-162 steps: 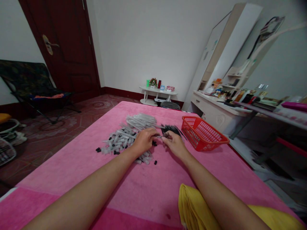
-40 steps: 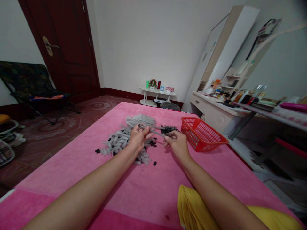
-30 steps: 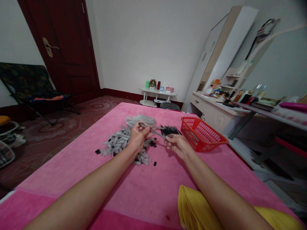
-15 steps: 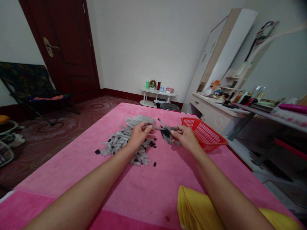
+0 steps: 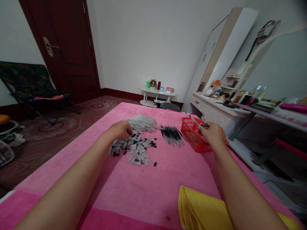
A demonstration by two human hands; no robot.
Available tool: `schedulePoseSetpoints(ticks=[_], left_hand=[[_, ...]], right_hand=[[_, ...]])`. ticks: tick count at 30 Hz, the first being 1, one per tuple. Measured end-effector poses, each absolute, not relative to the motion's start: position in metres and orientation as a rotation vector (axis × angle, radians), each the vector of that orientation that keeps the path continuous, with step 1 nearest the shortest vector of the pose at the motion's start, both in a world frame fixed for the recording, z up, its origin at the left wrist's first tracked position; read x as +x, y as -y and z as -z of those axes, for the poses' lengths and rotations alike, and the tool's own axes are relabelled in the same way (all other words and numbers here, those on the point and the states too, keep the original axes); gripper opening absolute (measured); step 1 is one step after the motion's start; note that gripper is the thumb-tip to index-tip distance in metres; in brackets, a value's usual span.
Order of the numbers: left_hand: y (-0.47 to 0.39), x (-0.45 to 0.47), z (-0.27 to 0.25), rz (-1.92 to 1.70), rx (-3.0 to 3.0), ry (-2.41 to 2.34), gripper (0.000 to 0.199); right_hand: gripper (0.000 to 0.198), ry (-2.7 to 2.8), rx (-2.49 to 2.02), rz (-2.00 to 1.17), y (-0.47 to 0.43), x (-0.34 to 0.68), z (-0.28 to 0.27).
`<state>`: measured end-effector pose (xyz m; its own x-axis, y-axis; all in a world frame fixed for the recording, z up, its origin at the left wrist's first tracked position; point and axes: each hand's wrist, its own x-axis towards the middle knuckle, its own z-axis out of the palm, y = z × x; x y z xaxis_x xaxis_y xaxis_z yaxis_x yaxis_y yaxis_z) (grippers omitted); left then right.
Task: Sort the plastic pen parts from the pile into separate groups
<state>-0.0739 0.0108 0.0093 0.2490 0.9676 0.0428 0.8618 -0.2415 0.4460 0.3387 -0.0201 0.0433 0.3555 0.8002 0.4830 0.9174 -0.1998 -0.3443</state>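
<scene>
Over the red plastic basket, my right hand grips a slim pen that points up and to the left. My left hand is at the back edge of a heap of clear pen caps, its fingers curled downward. Whatever lies between those fingertips is hidden. Small black plugs are scattered in and around the heap. Behind it lies a stack of whitish pen barrels. Dark ink refills lie in a bundle between the heap and the basket.
A pink cloth covers the table. Folded yellow fabric lies at the near right, partly under my right forearm. A dressing table with bottles stands beyond the right edge, and a folding chair is at the left.
My hands were close together over the refills and have moved apart. The right has carried the pen rightward over the basket; the left has gone left to the caps.
</scene>
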Motion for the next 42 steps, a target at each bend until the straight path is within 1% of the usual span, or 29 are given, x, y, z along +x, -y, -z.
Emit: schedulePoseSetpoints(ticks=[2, 4, 8, 10, 12, 14, 16, 18, 20, 24, 28, 34, 37, 40, 42], left_hand=[[-0.011, -0.072, -0.006, -0.417, 2.208, -1.667, 0.016], [-0.011, -0.071, -0.003, -0.396, 2.227, -1.672, 0.018], [-0.011, -0.069, -0.003, -0.388, 2.251, -1.71, 0.017], [-0.01, -0.067, -0.008, -0.469, 2.268, -1.722, 0.015], [-0.009, -0.062, -0.016, -0.677, 2.263, -1.718, 0.014], [-0.007, -0.052, -0.024, -1.025, 2.162, -1.659, 0.018], [-0.004, -0.04, -0.029, -1.376, 1.916, -1.472, 0.026], [0.0, -0.027, -0.029, -1.53, 1.553, -1.202, 0.037], [0.003, -0.014, -0.023, -1.51, 1.278, -1.014, 0.041], [0.005, 0.003, -0.005, -1.455, 0.945, -0.844, 0.033], [0.006, 0.013, 0.004, -1.421, 0.818, -0.8, 0.023], [0.005, 0.014, 0.007, -1.452, 0.7, -0.785, 0.01], [0.001, 0.01, 0.012, -1.483, 0.806, -0.822, 0.012], [-0.003, 0.005, 0.018, -1.57, 1.249, -1.001, 0.021], [-0.005, 0.001, 0.02, -1.638, 1.622, -1.18, 0.023]], right_hand=[[0.033, 1.426, -2.166, 0.271, 0.021, 0.338, -0.043], [0.036, 1.438, -2.191, 0.297, 0.022, 0.335, -0.044], [0.032, 1.572, -1.943, 0.439, 0.026, 0.317, -0.047], [0.028, 1.667, -1.803, 0.424, 0.029, 0.302, -0.047], [0.025, 1.793, -1.748, 0.334, 0.032, 0.285, -0.043], [0.023, 1.915, -1.807, 0.256, 0.035, 0.268, -0.034], [0.021, 1.984, -1.901, 0.227, 0.036, 0.255, -0.021], [0.021, 2.014, -1.957, 0.228, 0.036, 0.248, -0.007], [0.024, 2.027, -1.987, 0.248, 0.035, 0.246, 0.005], [0.025, 2.035, -2.087, 0.203, 0.03, 0.252, 0.019], [0.022, 2.021, -2.16, 0.145, 0.026, 0.259, 0.022], [0.021, 1.925, -2.122, 0.135, 0.024, 0.258, 0.019], [0.02, 1.888, -1.968, 0.118, 0.025, 0.253, 0.014], [0.017, 1.832, -1.768, 0.095, 0.027, 0.25, 0.008], [0.015, 1.801, -1.616, 0.074, 0.028, 0.249, 0.004]])
